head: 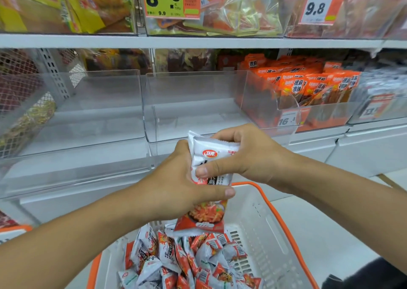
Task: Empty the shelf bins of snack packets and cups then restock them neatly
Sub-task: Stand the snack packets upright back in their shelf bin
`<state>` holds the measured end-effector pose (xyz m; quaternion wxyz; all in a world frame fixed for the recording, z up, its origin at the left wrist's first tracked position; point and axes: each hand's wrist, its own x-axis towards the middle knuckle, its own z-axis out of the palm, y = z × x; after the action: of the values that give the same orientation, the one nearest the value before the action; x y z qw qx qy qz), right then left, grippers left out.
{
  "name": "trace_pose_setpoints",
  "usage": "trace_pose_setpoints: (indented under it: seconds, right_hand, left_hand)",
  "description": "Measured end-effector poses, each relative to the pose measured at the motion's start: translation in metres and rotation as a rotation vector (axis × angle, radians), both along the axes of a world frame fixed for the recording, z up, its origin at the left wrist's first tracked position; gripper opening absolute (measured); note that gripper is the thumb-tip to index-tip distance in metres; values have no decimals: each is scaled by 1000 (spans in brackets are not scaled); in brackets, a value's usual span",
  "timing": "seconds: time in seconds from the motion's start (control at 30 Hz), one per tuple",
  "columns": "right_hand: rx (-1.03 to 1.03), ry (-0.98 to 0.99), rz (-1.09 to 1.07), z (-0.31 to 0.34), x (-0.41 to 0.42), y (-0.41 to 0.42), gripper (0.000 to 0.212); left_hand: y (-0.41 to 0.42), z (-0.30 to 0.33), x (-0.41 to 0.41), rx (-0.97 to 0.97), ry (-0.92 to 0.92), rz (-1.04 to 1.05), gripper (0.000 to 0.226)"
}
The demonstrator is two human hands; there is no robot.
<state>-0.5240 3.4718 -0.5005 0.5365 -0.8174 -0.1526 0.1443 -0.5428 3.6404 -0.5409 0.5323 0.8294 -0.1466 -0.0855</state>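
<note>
Both hands are curled round a small stack of white-and-red foil snack packets (209, 174) at the centre of the frame: my left hand (176, 185) wraps the stack from the left side with its thumb across the front, and my right hand (240, 154) pinches the upper end, thumb on the face and fingers over the top edge. I count at least two packets pressed together, though I cannot tell exactly how many. Directly below, at the bottom of the frame, the white plastic basket with orange rim (275, 211) holds a loose heap of the same packets. Just above the hands stands a clear acrylic shelf bin (189, 103) with nothing visible inside, and another like it (88, 112) sits to its left; the bin of orange snack packets (308, 84) at right is full. I judge this as restocking: the stack is being squared up. Next calls for lifting it over the front lip and setting it upright, faces forward, against one wall.
</note>
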Motion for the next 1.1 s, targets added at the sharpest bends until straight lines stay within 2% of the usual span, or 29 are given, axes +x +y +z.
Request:
trace_pose_setpoints:
  seconds: [0.13,0.23,0.27,0.4,0.5,0.57,0.63,0.7,0.77,0.87,0.97,1.03,1.1]
  right_hand:
    - [71,-54,-107,2,-1,2,31]
    - [113,-48,-152,1,-1,4,44]
    - [121,-42,-158,1,-1,5,50]
    - [74,-23,-130,5,2,3,58]
    - [-84,-85,-96,11,3,-1,58]
    - [-90,-140,-107,13,4,-2,56]
    - [43,-186,-151,14,4,-1,54]
    - [300,-106,-138,16,3,0,54]
    - [374,-14,-47,20,0,4,50]
    - [322,-5,-28,29,7,9,38]
    - [341,90,-103,42,38,8,33]
    - [343,206,-170,44,70,7,33]
    - [307,301,-230,36,108,15,29]
  left_hand:
    - [6,8,-1,64,72,104,78]
    - [7,13,-6,126,142,30,43]
    - [8,13,-7,130,136,32,37]
    - [8,10,-5,182,88,75,41]
    - [7,5,-7,277,-14,108,46]
    - [4,4,-9,273,-94,99,45]
    - [0,7,-7,178,-143,106,39]
    - [-2,15,-4,20,-179,131,30]
    - [-2,22,0,-24,-254,147,28]
    - [6,28,9,151,-353,174,50]
    - [36,36,26,544,-644,258,71]
    - [62,38,37,732,-796,262,70]
    - [84,36,46,858,-762,197,64]
